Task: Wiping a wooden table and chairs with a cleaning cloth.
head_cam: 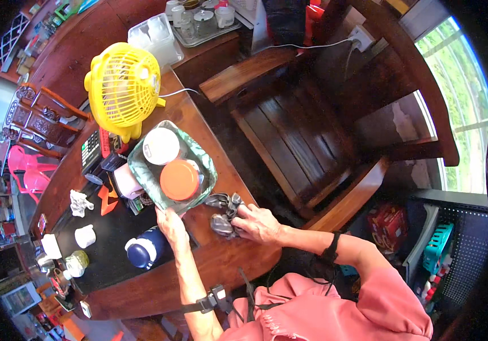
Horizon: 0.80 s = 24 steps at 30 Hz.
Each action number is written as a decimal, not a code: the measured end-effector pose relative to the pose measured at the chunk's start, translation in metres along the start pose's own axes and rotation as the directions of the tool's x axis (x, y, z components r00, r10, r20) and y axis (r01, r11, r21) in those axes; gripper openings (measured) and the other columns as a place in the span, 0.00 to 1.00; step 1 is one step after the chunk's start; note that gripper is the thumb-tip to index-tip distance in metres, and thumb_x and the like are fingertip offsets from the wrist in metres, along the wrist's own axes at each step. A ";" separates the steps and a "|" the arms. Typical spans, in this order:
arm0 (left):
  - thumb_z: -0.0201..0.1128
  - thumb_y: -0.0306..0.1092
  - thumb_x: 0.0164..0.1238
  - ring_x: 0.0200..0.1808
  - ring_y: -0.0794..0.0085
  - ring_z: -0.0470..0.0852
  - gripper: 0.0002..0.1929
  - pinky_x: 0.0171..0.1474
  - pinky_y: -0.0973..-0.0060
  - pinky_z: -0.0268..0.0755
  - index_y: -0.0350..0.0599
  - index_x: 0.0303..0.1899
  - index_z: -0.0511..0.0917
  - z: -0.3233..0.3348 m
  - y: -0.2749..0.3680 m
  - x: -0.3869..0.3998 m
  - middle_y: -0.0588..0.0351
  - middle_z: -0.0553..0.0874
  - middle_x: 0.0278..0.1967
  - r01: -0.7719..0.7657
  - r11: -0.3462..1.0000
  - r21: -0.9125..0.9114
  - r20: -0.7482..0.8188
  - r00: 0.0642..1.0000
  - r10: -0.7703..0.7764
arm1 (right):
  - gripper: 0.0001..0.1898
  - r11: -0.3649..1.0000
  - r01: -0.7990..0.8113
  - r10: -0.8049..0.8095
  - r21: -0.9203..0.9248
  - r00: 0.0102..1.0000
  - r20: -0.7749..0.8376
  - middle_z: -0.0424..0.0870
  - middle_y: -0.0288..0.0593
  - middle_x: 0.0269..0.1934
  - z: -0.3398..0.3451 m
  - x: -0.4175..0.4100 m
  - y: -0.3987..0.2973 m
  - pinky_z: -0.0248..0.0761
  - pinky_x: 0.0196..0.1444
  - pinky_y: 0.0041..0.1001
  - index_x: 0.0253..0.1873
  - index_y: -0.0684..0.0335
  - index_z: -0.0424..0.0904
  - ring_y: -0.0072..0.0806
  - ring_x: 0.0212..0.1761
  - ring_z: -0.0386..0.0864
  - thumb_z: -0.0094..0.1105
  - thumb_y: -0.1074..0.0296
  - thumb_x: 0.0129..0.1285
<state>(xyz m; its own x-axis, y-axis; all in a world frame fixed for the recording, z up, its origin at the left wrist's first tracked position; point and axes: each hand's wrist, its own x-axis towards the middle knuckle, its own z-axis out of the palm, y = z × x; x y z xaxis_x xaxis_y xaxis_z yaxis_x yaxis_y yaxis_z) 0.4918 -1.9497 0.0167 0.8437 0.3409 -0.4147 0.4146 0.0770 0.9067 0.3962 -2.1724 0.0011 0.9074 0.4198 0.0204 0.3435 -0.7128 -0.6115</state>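
Note:
My left hand (173, 228) grips the near rim of a green patterned basket (209, 162) on the wooden table. Inside the basket stand a container with a white lid (161, 146) and a jar with an orange lid (179, 180). To the right of the basket, my right hand (258, 223) pinches a crumpled dark grey, shiny item (222, 225), which lies on the bare wood. Its exact kind cannot be told. A blue and white bottle (143, 251) rests just left of my left forearm.
Behind the basket stands a yellow fan (124, 89). A calculator (91, 147), crumpled white tissue (80, 203), white cup (85, 236) and glass jar (76, 263) are on the left. A wooden armchair (290, 140) stands close to the table's right edge. Farther back is a tray (209, 36) of cups.

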 end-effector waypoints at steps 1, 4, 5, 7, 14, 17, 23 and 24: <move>0.43 0.26 0.68 0.54 0.61 0.79 0.26 0.52 0.66 0.79 0.41 0.68 0.65 -0.007 -0.004 0.002 0.47 0.76 0.59 -0.044 0.999 0.006 0.025 0.999 0.043 | 0.14 0.999 0.011 -0.012 0.035 1.000 0.013 0.71 0.44 0.41 -0.002 0.007 0.003 0.78 0.36 0.38 0.42 0.54 0.74 0.43 0.41 0.76 0.66 0.64 0.52; 0.43 0.25 0.67 0.53 0.62 0.80 0.27 0.47 0.66 0.82 0.45 0.70 0.64 -0.021 -0.017 0.008 0.50 0.76 0.59 -0.085 0.993 0.086 0.042 0.996 0.081 | 0.14 0.997 -0.002 0.001 0.083 1.000 0.017 0.72 0.45 0.42 -0.011 0.019 0.014 0.77 0.38 0.40 0.44 0.52 0.75 0.44 0.43 0.76 0.67 0.65 0.52; 0.42 0.24 0.67 0.53 0.63 0.80 0.28 0.47 0.65 0.82 0.45 0.70 0.63 -0.022 -0.018 0.008 0.50 0.76 0.59 -0.083 0.983 0.163 0.043 0.996 0.077 | 0.14 0.996 -0.014 0.015 0.089 1.000 -0.007 0.72 0.44 0.43 -0.017 0.023 0.015 0.76 0.39 0.41 0.44 0.52 0.75 0.45 0.44 0.76 0.67 0.65 0.53; 0.44 0.24 0.67 0.45 0.68 0.76 0.25 0.44 0.71 0.74 0.39 0.67 0.66 -0.023 -0.023 0.001 0.51 0.78 0.51 -0.123 0.983 0.134 0.004 0.992 0.124 | 0.15 0.991 -0.069 0.073 0.115 0.997 -0.039 0.72 0.43 0.42 -0.020 0.028 0.020 0.75 0.40 0.39 0.44 0.51 0.76 0.43 0.45 0.76 0.69 0.66 0.51; 0.46 0.23 0.67 0.38 0.69 0.73 0.24 0.45 0.73 0.68 0.34 0.66 0.67 -0.037 -0.026 -0.018 0.50 0.80 0.43 -0.064 0.972 0.228 -0.027 0.997 0.072 | 0.13 0.979 -0.197 0.202 0.044 0.961 -0.187 0.73 0.43 0.37 -0.039 0.062 0.055 0.75 0.39 0.40 0.43 0.53 0.78 0.43 0.42 0.78 0.67 0.67 0.52; 0.46 0.22 0.66 0.47 0.62 0.77 0.26 0.54 0.70 0.69 0.33 0.66 0.66 -0.044 -0.035 -0.020 0.44 0.81 0.50 -0.113 0.939 0.326 0.004 0.993 0.119 | 0.15 0.993 -0.115 0.108 -0.024 0.975 -0.195 0.73 0.45 0.38 -0.042 0.100 0.069 0.74 0.39 0.42 0.45 0.52 0.75 0.45 0.43 0.77 0.67 0.64 0.53; 0.45 0.23 0.66 0.57 0.52 0.78 0.26 0.63 0.66 0.65 0.31 0.67 0.65 -0.048 -0.026 -0.044 0.36 0.78 0.58 -0.278 0.861 0.427 0.113 0.961 0.254 | 0.12 0.976 0.003 -0.066 -0.216 0.956 -0.286 0.76 0.49 0.37 -0.043 0.210 0.087 0.75 0.36 0.44 0.40 0.60 0.74 0.47 0.40 0.78 0.64 0.64 0.53; 0.45 0.23 0.66 0.57 0.52 0.78 0.26 0.63 0.66 0.65 0.31 0.67 0.65 -0.047 -0.023 -0.049 0.36 0.78 0.58 -0.276 0.861 0.427 0.108 0.961 0.254 | 0.13 0.976 0.021 -0.088 -0.218 0.948 -0.305 0.77 0.52 0.39 -0.041 0.230 0.091 0.76 0.36 0.45 0.41 0.60 0.73 0.49 0.40 0.78 0.63 0.64 0.54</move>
<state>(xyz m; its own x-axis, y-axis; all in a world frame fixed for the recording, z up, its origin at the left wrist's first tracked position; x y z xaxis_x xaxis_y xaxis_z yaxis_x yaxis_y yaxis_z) 0.4248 -1.9240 0.0198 0.9531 0.2456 -0.1768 0.2702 -0.4279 0.8625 0.6457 -2.1637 -0.0177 0.9040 0.2895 0.3145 0.4066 -0.8094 -0.4238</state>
